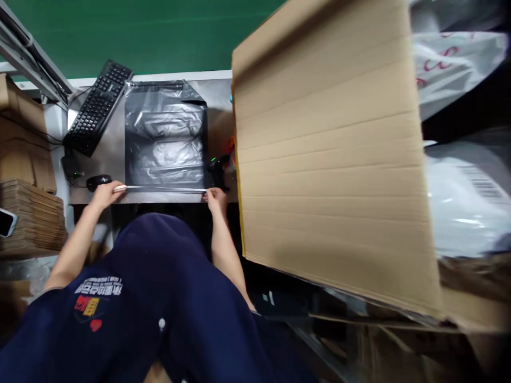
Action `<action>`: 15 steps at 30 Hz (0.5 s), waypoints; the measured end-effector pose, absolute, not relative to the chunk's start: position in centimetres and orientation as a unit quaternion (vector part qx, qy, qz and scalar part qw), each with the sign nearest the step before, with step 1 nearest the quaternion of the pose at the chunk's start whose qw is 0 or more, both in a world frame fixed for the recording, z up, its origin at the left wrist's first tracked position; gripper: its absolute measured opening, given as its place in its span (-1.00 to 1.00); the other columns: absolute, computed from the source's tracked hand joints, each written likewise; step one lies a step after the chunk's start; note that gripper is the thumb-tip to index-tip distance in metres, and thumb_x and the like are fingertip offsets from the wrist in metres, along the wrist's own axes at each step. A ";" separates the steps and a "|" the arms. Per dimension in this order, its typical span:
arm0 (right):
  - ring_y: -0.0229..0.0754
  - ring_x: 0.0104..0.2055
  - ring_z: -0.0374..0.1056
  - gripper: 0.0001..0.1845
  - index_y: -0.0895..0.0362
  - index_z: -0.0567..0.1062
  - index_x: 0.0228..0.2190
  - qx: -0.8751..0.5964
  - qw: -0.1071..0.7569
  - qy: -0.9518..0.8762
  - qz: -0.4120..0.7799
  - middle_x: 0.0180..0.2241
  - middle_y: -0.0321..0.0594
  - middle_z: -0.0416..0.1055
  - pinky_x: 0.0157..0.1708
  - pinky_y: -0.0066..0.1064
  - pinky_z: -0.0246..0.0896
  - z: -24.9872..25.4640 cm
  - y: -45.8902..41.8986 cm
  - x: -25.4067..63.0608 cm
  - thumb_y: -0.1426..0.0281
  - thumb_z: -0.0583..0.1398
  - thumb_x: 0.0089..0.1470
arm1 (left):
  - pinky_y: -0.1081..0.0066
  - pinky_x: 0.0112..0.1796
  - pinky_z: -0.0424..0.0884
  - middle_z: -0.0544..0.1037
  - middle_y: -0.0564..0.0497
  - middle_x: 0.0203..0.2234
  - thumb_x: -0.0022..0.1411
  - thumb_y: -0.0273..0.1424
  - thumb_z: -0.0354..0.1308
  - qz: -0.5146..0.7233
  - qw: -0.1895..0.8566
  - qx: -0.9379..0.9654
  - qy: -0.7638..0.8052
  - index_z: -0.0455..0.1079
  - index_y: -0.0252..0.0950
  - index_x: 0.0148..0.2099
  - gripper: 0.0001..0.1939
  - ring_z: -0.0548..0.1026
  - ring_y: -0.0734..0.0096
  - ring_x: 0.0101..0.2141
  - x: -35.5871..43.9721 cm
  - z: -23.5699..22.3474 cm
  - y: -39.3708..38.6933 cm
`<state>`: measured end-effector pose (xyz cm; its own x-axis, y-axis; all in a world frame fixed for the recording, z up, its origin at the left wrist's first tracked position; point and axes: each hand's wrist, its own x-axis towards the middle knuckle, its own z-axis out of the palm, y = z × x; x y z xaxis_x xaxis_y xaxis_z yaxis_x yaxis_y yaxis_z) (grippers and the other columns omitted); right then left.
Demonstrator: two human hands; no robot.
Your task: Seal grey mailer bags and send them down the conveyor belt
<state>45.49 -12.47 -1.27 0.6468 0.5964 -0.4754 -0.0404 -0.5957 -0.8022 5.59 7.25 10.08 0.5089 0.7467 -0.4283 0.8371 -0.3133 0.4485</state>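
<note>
A grey plastic mailer bag (165,135) lies flat on the metal table (217,114), its open end toward me. My left hand (104,193) pinches the bag's near left corner, where a pale strip (159,188) runs along the edge. My right hand (215,199) is closed on the near right corner of the same edge. Both arms reach out from under my dark blue shirt (131,303).
A black keyboard (98,106) sits at the table's far left, a black mouse (96,182) beside my left hand. A black scanner (217,169) stands right of the bag. A big cardboard sheet (331,154) fills the right. Stacked cartons (30,213) stand left, white parcels (459,197) right.
</note>
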 end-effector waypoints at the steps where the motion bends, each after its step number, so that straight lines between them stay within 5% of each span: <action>1: -0.06 -0.38 0.56 -0.67 0.11 0.48 -0.39 -0.811 0.414 -0.166 0.379 -0.46 -0.16 0.58 -0.21 -0.14 0.57 -1.6 -12.9 46.5 0.10 0.32 0.07 | 0.34 -0.07 0.39 0.70 -0.17 -0.11 0.38 -0.19 0.12 -0.074 0.297 0.812 0.497 0.56 -0.42 0.10 -0.55 0.61 0.20 -0.15 4.3 10.2 7.9; 5: -0.09 -0.44 0.53 -0.74 0.10 0.46 -0.43 -0.807 0.418 -0.156 0.386 -0.46 -0.20 0.56 -0.30 -0.21 0.54 -2.8 -13.7 48.1 0.18 0.33 0.06 | 0.33 -0.09 0.45 0.69 -0.12 -0.05 0.37 -0.11 0.08 -0.061 0.260 0.843 0.467 0.59 -0.23 0.03 -0.59 0.62 0.12 -0.06 1.8 9.7 8.8; 15: -0.09 -0.48 0.52 -0.65 0.08 0.47 -0.44 -0.803 0.433 -0.151 0.381 -0.52 -0.23 0.54 -0.37 -0.21 0.55 -5.3 -13.4 48.2 0.07 0.35 0.04 | 0.25 0.05 0.50 0.67 -0.16 0.03 0.35 -0.19 0.07 -0.054 0.227 0.821 0.521 0.58 -0.25 0.05 -0.60 0.60 0.06 0.03 3.3 6.9 7.1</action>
<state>48.18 -13.37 -5.34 0.6633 0.5727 -0.4817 -0.0876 -0.5798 -0.8100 3.32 7.06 6.93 0.4508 0.8313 -0.3252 0.8803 -0.3535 0.3164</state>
